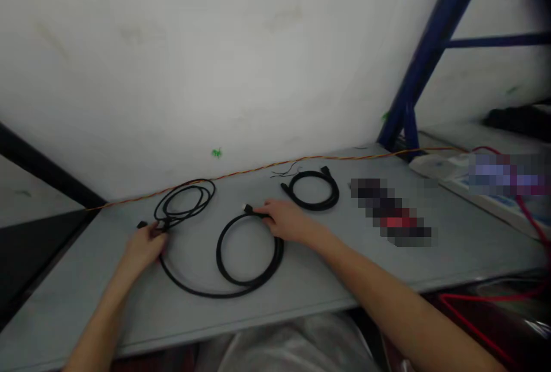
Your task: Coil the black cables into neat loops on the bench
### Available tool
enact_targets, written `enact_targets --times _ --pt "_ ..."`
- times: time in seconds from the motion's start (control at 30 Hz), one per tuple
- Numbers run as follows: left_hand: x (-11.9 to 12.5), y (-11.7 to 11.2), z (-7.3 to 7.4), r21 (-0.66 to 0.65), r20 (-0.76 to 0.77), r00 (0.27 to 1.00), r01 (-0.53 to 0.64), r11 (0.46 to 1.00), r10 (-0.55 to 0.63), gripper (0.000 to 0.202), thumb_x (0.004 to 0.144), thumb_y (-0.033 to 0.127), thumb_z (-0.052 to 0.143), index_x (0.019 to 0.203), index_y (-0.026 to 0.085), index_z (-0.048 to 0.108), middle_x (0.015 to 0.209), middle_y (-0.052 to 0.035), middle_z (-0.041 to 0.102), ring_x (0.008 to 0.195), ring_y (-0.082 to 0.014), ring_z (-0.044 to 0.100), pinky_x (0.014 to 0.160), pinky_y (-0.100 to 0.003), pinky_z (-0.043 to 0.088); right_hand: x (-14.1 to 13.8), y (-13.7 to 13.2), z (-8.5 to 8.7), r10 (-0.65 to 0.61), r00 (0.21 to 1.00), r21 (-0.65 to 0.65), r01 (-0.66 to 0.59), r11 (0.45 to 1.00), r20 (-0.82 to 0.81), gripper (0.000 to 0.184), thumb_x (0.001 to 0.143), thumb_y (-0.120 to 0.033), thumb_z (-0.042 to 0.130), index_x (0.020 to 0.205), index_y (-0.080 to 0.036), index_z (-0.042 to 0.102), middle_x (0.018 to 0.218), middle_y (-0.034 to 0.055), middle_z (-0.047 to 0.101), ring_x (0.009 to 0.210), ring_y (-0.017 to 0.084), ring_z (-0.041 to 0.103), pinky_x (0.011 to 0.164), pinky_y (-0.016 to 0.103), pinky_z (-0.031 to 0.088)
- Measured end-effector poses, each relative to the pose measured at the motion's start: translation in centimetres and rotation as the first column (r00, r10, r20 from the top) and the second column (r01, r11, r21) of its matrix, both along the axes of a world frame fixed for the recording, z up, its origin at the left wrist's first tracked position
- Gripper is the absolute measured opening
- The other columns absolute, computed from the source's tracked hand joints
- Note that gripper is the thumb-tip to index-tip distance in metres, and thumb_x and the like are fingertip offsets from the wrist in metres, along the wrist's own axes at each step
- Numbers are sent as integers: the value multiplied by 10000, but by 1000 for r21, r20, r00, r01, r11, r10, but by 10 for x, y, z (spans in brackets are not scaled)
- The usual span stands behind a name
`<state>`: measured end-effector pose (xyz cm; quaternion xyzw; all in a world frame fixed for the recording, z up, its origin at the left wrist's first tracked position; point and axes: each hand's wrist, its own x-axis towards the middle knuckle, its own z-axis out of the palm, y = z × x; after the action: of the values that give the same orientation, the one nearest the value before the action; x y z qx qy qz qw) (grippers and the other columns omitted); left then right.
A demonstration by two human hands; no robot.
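Note:
A black cable (220,263) lies loosely coiled on the grey shelf, in front of me. Around the top of its loop, just behind a plug (248,208) with a pale tip, the fingers of my right hand (286,221) are closed. One length of this cable runs left to my left hand (144,245), whose fingers are closed on it; a black end (142,224) pokes out past them. Right behind my left hand is a thinner coiled black cable (185,200). Beyond my right hand lies a thicker black cable coil (314,206), with no hand on it.
A twisted orange wire (267,166) runs along the white wall at the shelf's back. Blue metal posts (424,68) stand at right. A pixelated dark and red object (398,221) lies right of the coils. A red cord (531,220) hangs over the right side.

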<state>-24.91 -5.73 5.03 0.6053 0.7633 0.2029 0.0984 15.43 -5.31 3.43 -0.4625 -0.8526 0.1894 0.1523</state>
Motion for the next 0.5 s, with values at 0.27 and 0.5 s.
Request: enact_targets --times 0.27,0.5 --pt "-4 -58 29 -230 19 997 -62 971 69 626 602 502 663 1100 138 769 844 -107 791 503 -285 680 476 -374 541 -2 -3 3 -50 999 -9 50 999 13 456 994 -224 521 1432 -270 636 1225 102 704 1091 231 654 938 289 456" --pt "44 -61 49 -124 193 970 171 977 -145 795 687 604 707 1353 170 684 988 -90 783 606 -235 689 552 -354 571 1 1 4 -112 993 -40 113 993 35 389 950 -236 586 1313 -251 725 1203 102 745 1110 263 674 910 317 486"
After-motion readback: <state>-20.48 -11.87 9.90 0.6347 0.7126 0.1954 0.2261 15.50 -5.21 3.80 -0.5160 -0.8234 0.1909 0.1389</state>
